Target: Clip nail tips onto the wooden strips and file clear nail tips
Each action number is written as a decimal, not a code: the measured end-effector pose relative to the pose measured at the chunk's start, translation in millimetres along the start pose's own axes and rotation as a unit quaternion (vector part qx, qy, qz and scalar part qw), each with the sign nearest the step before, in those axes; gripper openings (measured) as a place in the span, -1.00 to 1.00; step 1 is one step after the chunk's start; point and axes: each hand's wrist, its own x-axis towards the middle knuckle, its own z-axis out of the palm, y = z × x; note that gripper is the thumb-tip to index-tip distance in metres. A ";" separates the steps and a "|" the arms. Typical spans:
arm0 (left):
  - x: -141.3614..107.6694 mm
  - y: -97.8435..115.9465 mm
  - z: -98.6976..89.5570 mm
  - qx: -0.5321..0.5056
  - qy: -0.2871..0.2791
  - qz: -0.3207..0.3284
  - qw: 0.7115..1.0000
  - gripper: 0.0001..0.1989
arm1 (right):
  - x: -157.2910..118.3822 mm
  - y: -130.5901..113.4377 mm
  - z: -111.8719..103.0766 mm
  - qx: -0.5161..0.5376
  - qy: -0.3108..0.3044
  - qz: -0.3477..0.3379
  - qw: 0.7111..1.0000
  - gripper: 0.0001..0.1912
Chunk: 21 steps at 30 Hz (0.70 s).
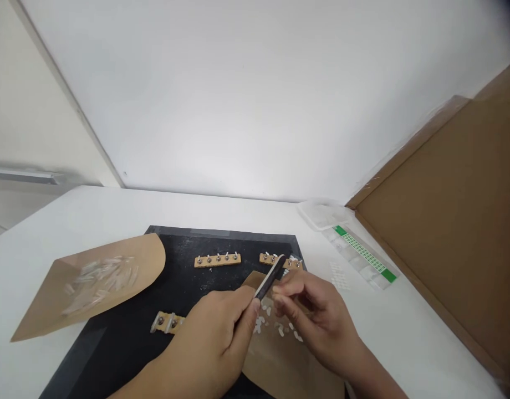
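My left hand [213,341] is closed around a narrow dark stick with a pale edge [270,278], which points up and away. Beside it, my right hand [319,318] has thumb and forefinger pinched together close to the stick; whatever lies between those fingertips is too small to make out. Under both hands rests a brown paper sheet [294,363] with small white pieces [261,322] scattered on it. Just beyond the stick is a tan strip with metal studs [280,260], partly covered by the stick. Small white pieces stand on some studs.
Another studded strip [217,261] lies on the black mat [180,277]; a third [166,322] is partly behind my left hand. Clear slivers lie on a left brown sheet [149,266]. Rightward are a green-and-white label strip [365,254], a clear plastic tray [321,215] and a cardboard panel [450,221].
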 end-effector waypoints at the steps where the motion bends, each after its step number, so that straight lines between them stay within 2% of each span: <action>1: 0.6 0.4 -0.5 -0.008 0.007 0.003 1.000 -0.60 | 1.2 1.0 0.1 0.047 0.009 0.033 0.998 -0.88; 5: 1.6 0.0 -1.0 -0.046 0.021 0.017 0.999 -0.62 | 5.5 3.8 2.5 0.195 0.001 0.135 0.971 -0.85; 10: 3.0 -1.6 -1.2 -0.069 0.021 0.013 0.997 -0.62 | 7.3 7.1 5.7 0.265 0.005 0.166 0.950 -0.82; 16: 3.8 -3.2 -1.3 -0.076 0.025 0.001 0.997 -0.62 | 6.8 9.6 7.8 0.274 0.041 0.154 0.949 -0.84; 21: 4.8 -5.6 0.0 -0.064 0.024 -0.014 0.998 -0.58 | 4.1 6.8 7.2 0.217 0.063 0.099 0.969 -0.86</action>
